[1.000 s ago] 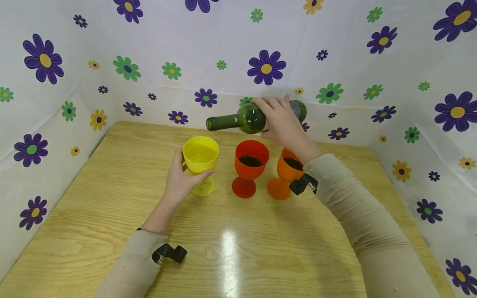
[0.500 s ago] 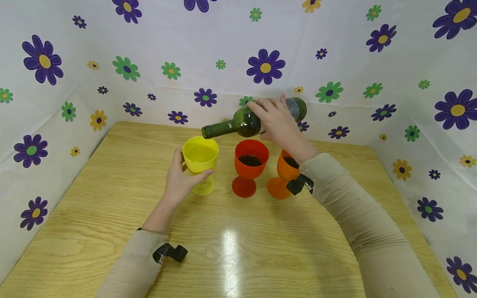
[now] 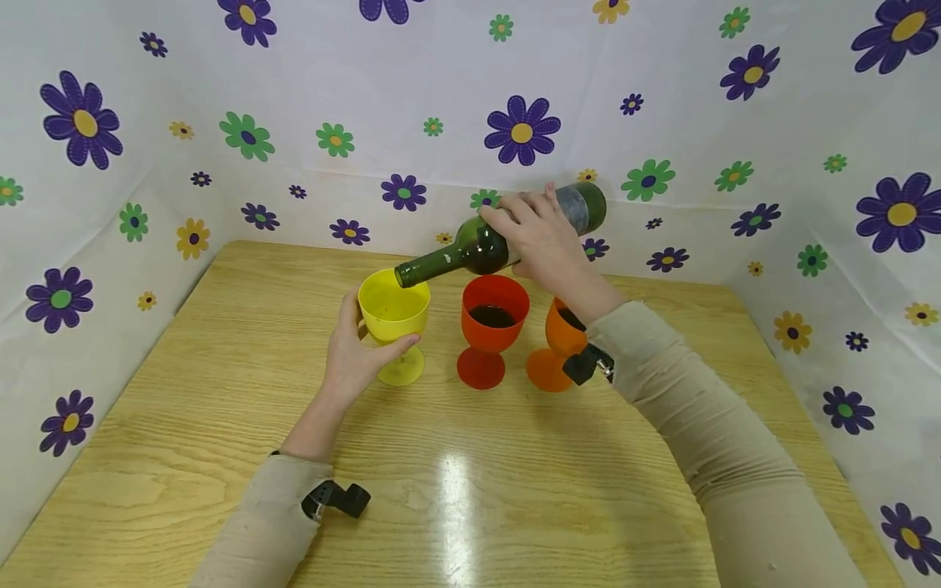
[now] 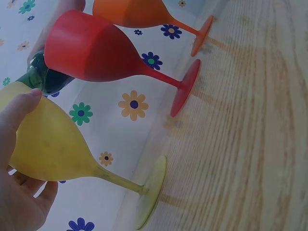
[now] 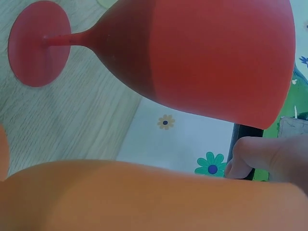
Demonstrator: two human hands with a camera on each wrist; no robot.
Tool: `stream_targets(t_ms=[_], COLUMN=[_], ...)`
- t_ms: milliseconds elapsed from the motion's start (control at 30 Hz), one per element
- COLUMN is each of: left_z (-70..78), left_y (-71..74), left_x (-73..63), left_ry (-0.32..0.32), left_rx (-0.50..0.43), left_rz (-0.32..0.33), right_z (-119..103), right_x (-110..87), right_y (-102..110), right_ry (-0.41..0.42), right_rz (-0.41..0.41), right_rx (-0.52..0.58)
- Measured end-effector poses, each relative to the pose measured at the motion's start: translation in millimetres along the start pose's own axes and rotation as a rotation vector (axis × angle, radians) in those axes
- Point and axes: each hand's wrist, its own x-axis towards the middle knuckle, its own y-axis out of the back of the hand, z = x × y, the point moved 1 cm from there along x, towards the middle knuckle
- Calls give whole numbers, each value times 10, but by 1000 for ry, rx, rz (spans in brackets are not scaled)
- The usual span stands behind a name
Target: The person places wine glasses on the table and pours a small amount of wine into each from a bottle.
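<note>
My left fingers (image 3: 398, 349) gripped the yellow goblet (image 3: 394, 323), right fingers (image 3: 499, 220) the tilted bottle (image 3: 479, 247); red goblet (image 3: 488, 338) and orange goblet (image 3: 562, 336) held dark liquid (image 3: 492, 317).

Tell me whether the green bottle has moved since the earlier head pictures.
Yes. In the head view, the green bottle has tipped further, its mouth moving down and slightly left relative to the table, now overlapping the yellow goblet.

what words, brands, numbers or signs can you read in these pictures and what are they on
None can be read.
Green bottle: its label is partly covered by the right hand; any print is too blurred to read.
Yellow goblet, red goblet, orange goblet: no lettering visible.
Backdrop: printed flowers, no words visible.
</note>
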Motion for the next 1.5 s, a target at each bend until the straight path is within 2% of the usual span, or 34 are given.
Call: stream_targets(t_ms=[1067, 1500], left_z=[-24, -18], left_y=[-10, -3], left_x=[-7, 3], left_ry=[-4, 9], left_rx=[20, 28], left_rz=[5, 1], right_z=[-58, -57], right_x=[44, 67], right_y=[-14, -13], right_ry=[10, 43], right_rz=[-24, 30], right_rx=[-20, -45])
